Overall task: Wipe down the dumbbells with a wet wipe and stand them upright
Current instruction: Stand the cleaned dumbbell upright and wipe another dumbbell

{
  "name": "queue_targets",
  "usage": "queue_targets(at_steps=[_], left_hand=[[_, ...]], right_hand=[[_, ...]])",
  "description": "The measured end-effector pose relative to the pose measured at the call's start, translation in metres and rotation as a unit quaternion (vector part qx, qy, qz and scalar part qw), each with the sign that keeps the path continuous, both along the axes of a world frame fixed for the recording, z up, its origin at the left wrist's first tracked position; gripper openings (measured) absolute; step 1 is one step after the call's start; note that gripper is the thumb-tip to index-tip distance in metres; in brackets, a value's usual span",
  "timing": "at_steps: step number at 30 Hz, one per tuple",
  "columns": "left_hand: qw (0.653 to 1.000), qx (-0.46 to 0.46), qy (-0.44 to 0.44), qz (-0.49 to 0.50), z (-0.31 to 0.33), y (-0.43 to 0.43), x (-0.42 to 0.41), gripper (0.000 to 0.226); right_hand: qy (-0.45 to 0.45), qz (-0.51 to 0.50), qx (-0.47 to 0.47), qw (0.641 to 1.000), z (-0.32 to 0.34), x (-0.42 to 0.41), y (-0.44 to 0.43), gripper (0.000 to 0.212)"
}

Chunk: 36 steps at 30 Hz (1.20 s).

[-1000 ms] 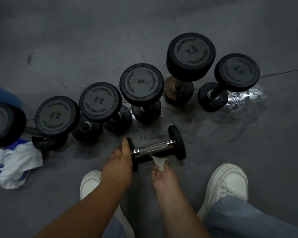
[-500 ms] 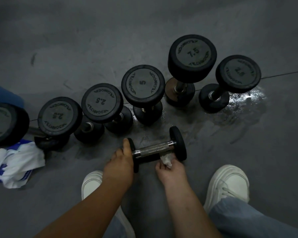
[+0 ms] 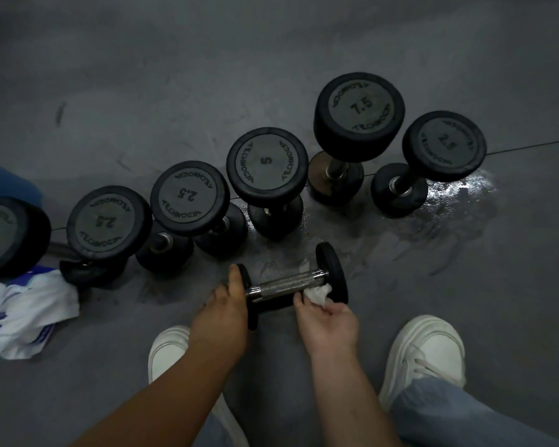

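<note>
the grey floor [image 3: 271, 59] is the biggest thing here. on the right, part of it is a shiny wet patch [image 3: 459, 195].

five dumbbells stand on end in a row on the floor: the 7.5 [image 3: 359, 116], the 5 [image 3: 267, 162], the right 2.5 [image 3: 444, 146], the middle 2.5 [image 3: 189, 198] and the left 2.5 [image 3: 108, 222]. so the standing-up part looks done for these. i can't tell from here if each one got wiped. the edge one [image 3: 4, 237], far left, is cut off, and i can't tell if it stands or leans.

near it lies a white and blue pack [image 3: 26, 311]. two white shoes [image 3: 426, 350] are at the bottom.

the small dumbbell [image 3: 288, 283] is the one being cleaned. it is on its side, just in front of the 5 and between the shoes and the row. it is not stood up yet. i can't tell if it rests on the floor or is held a bit above it.

the left hand [image 3: 221, 317] grips its left end, with fingers curled round the black plate and the thumb on top. the right hand [image 3: 329, 317] pinches the scrunched wipe [image 3: 318, 293] and holds it against the shiny bar, close to the right plate.

i think the job is nearly over. what is left is to finish wiping this one, stand it up by the others, and maybe do the edge one.
</note>
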<state>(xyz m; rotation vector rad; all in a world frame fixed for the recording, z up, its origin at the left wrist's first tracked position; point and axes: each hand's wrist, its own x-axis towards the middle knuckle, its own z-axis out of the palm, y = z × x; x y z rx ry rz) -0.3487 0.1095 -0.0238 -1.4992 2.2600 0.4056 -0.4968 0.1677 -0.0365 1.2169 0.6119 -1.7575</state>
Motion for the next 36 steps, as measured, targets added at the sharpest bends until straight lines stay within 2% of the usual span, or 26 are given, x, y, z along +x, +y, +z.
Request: queue_targets(at_steps=[3,7,10,12,16,18,20,23,24,25,28,30,33,36], left_hand=[[1.0,-0.001,-0.007,-0.002,-0.001,0.0,0.0,0.102],[1.0,0.003,-0.007,-0.002,0.0,0.0,0.0,0.106],[1.0,0.001,-0.008,-0.005,0.0,0.0,0.0,0.104],[1.0,0.004,-0.008,0.001,0.0,0.0,0.0,0.103],[1.0,0.018,-0.009,0.003,0.004,-0.001,-0.002,0.105],[1.0,0.012,-0.011,-0.001,0.004,0.0,-0.001,0.104],[1.0,0.006,-0.01,-0.002,0.003,0.0,0.0,0.102],[1.0,0.013,-0.01,0.006,0.002,-0.001,0.0,0.104],[1.0,0.018,-0.009,0.008,0.002,-0.002,-0.001,0.105],[1.0,0.021,-0.008,0.009,0.003,-0.002,-0.001,0.106],[1.0,0.011,0.002,0.006,0.003,0.003,0.0,0.102],[1.0,0.013,0.007,0.009,0.001,0.001,0.002,0.102],[1.0,0.019,0.007,0.014,0.0,-0.001,0.002,0.102],[1.0,0.016,0.003,0.008,0.001,0.001,0.002,0.101]], right_hand=[[0.021,0.049,0.005,0.999,-0.009,0.006,0.002,0.038],[0.078,0.107,0.044,0.99,-0.024,0.014,-0.005,0.018],[0.105,0.192,0.054,0.974,-0.025,0.012,-0.019,0.038],[0.106,0.232,0.054,0.965,-0.024,0.009,-0.032,0.041],[0.101,0.192,0.087,0.972,-0.02,0.007,-0.045,0.024],[0.085,0.165,0.092,0.978,-0.017,0.01,-0.038,0.038],[0.073,0.156,0.101,0.98,-0.018,0.01,-0.035,0.042],[0.066,0.168,0.067,0.981,-0.016,0.002,-0.048,0.013],[0.059,0.171,0.062,0.982,-0.015,0.0,-0.051,0.011],[0.053,0.176,0.064,0.981,-0.017,0.001,-0.049,0.013],[0.064,0.199,0.082,0.974,-0.02,0.009,-0.03,0.04],[0.077,0.206,0.092,0.971,-0.024,0.012,-0.027,0.046],[0.097,0.216,0.076,0.969,-0.02,0.007,-0.04,0.044],[0.091,0.204,0.125,0.967,-0.018,0.012,-0.028,0.031]])
